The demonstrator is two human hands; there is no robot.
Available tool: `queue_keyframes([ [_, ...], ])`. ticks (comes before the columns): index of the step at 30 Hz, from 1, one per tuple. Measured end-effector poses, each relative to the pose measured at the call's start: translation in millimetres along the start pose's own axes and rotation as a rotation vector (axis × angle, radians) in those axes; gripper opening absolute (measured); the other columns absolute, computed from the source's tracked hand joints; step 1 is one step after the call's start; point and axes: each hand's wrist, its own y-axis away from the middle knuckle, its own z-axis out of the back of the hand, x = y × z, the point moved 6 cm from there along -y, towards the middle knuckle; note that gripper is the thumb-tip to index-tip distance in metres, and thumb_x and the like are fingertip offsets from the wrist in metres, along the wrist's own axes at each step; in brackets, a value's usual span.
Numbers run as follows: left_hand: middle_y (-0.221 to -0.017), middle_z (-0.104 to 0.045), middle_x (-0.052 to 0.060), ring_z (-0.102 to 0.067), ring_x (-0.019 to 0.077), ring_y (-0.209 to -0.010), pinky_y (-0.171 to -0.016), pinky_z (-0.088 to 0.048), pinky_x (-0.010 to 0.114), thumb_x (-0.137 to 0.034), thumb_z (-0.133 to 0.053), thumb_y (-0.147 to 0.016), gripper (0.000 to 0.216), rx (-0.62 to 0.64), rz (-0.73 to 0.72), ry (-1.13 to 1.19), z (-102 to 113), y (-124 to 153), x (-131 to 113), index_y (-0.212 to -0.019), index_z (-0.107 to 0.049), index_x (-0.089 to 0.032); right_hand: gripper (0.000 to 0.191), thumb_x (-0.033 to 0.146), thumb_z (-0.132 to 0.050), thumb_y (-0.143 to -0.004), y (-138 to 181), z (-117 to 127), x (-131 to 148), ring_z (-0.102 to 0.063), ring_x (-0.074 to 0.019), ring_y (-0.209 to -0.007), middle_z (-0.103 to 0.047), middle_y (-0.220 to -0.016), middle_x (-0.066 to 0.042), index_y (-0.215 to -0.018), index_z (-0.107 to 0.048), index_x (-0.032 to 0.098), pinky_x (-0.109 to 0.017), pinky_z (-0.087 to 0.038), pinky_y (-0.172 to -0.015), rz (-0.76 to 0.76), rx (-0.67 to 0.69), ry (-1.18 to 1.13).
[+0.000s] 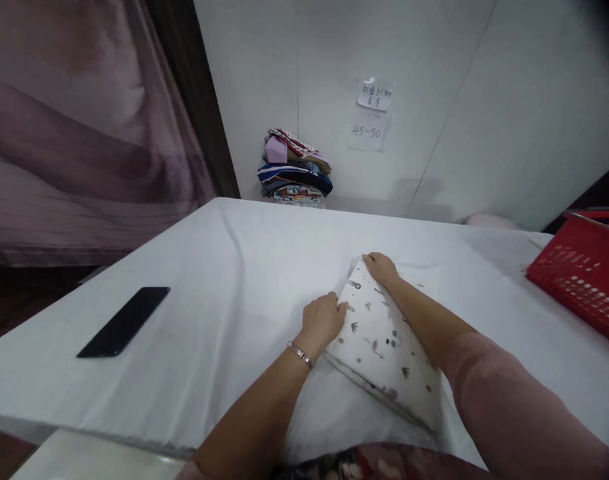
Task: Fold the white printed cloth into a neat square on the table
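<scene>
A folded white cloth [377,340] with small grey and brown prints lies in front of me, its layered near edge lifted and slightly blurred. My left hand [325,319], with a silver bracelet at the wrist, grips the cloth's left edge, thumb on top. At the far corner, my right hand [381,267] is closed on the fabric, and that forearm passes over the cloth's right side. The fingertips beneath the cloth are hidden on both hands.
White sheeting covers the table [279,267]. A flat black object [124,323] like a phone or tablet lies at left. The red plastic basket [584,273] stands at right. Folded fabrics are stacked [297,167] by the wall beyond the far edge. A pinkish curtain [84,147] hangs at left.
</scene>
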Motion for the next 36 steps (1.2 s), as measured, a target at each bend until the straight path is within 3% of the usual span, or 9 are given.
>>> queue_keyframes([
  [5,-0.100,-0.065,0.006,-0.059,0.0213,-0.088,-0.070,-0.044,0.029,-0.054,-0.037,-0.083,0.044,0.146,-0.038,0.381,-4,3,-2,-0.106,-0.055,-0.021,0.036,0.041,-0.036,-0.089,1,1,0,-0.057,-0.0179,-0.085,-0.067,-0.094,-0.006,-0.090,-0.065,0.020,-0.024,-0.036,-0.068,0.012,0.003,-0.007],
  [7,-0.100,-0.065,0.005,-0.059,0.0214,-0.089,-0.070,-0.044,0.028,-0.055,-0.037,-0.082,0.044,0.184,-0.048,0.424,-6,3,-1,-0.103,-0.056,-0.021,0.036,0.042,-0.036,-0.089,-1,0,-1,-0.057,-0.0179,-0.085,-0.067,-0.093,-0.006,-0.091,-0.064,0.020,-0.024,-0.036,-0.067,0.008,0.011,0.003],
  [11,-0.099,-0.064,0.009,-0.060,0.0252,-0.089,-0.070,-0.044,0.032,-0.052,-0.038,-0.082,0.040,0.176,0.003,0.212,-8,3,7,-0.095,-0.056,-0.019,0.042,0.043,-0.032,-0.090,-5,-3,-3,-0.058,-0.0196,-0.085,-0.067,-0.092,-0.009,-0.089,-0.065,0.018,-0.025,-0.036,-0.067,-0.021,0.041,0.043],
  [14,-0.096,-0.065,0.010,-0.061,0.0256,-0.087,-0.069,-0.044,0.033,-0.044,-0.036,-0.085,0.034,0.121,-0.021,0.092,-5,8,4,-0.101,-0.051,-0.018,0.047,0.046,-0.029,-0.090,-8,-6,-4,-0.058,-0.0207,-0.085,-0.067,-0.090,-0.011,-0.088,-0.066,0.017,-0.026,-0.036,-0.067,-0.047,0.060,0.068],
  [22,-0.094,-0.065,0.011,-0.061,0.0266,-0.088,-0.068,-0.044,0.033,-0.038,-0.036,-0.086,0.033,0.166,-0.030,-0.015,-4,17,-2,-0.110,-0.043,-0.016,0.045,0.047,-0.032,-0.088,-7,-6,-1,-0.058,-0.0207,-0.085,-0.067,-0.092,-0.009,-0.089,-0.067,0.018,-0.025,-0.035,-0.062,-0.064,0.078,0.079],
  [30,-0.094,-0.065,0.011,-0.061,0.0254,-0.088,-0.070,-0.044,0.033,-0.044,-0.040,-0.085,0.037,0.195,0.006,-0.081,-3,17,5,-0.110,-0.044,-0.017,0.044,0.049,-0.036,-0.086,-12,-8,-3,-0.059,-0.0189,-0.077,-0.068,-0.082,-0.008,-0.083,-0.068,0.018,-0.024,-0.035,-0.059,-0.059,0.119,0.044],
  [33,-0.100,-0.063,0.010,-0.060,0.0251,-0.092,-0.074,-0.044,0.034,-0.047,-0.045,-0.082,0.041,0.127,0.005,-0.130,7,16,3,-0.111,-0.045,-0.018,0.043,0.049,-0.037,-0.086,-12,-8,-2,-0.059,-0.0192,-0.079,-0.068,-0.086,-0.008,-0.085,-0.068,0.019,-0.025,-0.036,-0.061,-0.055,0.129,0.029],
  [36,-0.120,-0.054,0.011,-0.050,0.0250,-0.110,-0.085,-0.042,0.035,-0.044,-0.049,-0.082,0.045,-0.071,-0.128,-0.146,17,13,-17,-0.119,-0.043,-0.018,0.045,0.049,-0.035,-0.087,-10,-8,-1,-0.059,-0.0197,-0.082,-0.068,-0.088,-0.008,-0.085,-0.067,0.019,-0.025,-0.036,-0.063,-0.049,0.123,0.022],
])
